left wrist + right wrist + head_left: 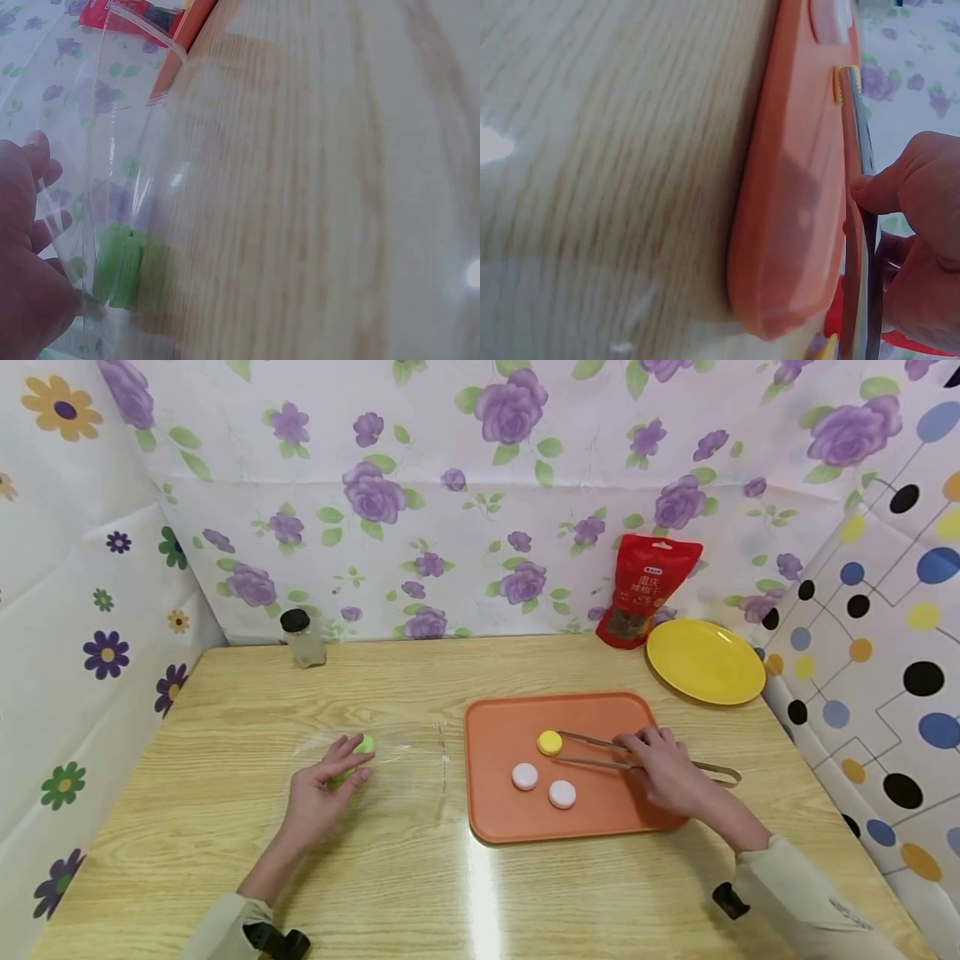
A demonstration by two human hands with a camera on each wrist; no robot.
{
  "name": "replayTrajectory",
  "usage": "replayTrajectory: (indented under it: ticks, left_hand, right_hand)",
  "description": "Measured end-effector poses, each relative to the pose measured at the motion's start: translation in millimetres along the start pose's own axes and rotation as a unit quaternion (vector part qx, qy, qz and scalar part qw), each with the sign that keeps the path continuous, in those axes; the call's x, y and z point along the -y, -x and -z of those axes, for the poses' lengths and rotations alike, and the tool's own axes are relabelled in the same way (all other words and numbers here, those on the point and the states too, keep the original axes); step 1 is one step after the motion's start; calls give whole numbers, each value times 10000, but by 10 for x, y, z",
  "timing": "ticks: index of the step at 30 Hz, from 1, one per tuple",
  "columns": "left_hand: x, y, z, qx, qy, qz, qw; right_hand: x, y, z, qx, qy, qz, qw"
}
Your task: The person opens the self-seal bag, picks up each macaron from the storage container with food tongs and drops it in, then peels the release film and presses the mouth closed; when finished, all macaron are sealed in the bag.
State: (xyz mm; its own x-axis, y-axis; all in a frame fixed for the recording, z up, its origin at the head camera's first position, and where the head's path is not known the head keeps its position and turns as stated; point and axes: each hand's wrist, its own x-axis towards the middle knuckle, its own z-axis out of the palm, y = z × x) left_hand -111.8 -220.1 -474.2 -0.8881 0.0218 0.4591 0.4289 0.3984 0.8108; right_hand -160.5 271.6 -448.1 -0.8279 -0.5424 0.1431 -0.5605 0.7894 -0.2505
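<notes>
My right hand grips a pair of metal tongs, thumb on one arm in the right wrist view. The tong tips are on either side of a yellow macaron on an orange tray. Two pale macarons, one nearer and one to its left, lie on the same tray. My left hand holds the film of a clear plastic bag between bent fingers and thumb. Inside the bag are green macarons, partly hidden by that hand in the head view.
A yellow plate and a red snack pouch stand at the back right. At the back left is a small jar with a black lid. Patterned cloth walls border the wooden table.
</notes>
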Motion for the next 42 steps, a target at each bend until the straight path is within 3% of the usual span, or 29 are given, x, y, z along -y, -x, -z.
replayTrajectory:
  ticks: [12,22,29,42]
  left_hand:
    - [-10,2,-3,-2,89,-21,10000]
    - [-19,10,3,-26,96,2,10000]
    - [-4,8,4,-19,69,7,10000]
    - [0,6,6,-25,85,81,9999]
  right_hand:
    - [13,-40,-139,-262,4,99,9996]
    - [30,-40,-164,-163,-201,-113,9996]
    - [70,-65,-166,-345,-235,87,9991]
    - [506,-354,-83,-101,-303,653,9974]
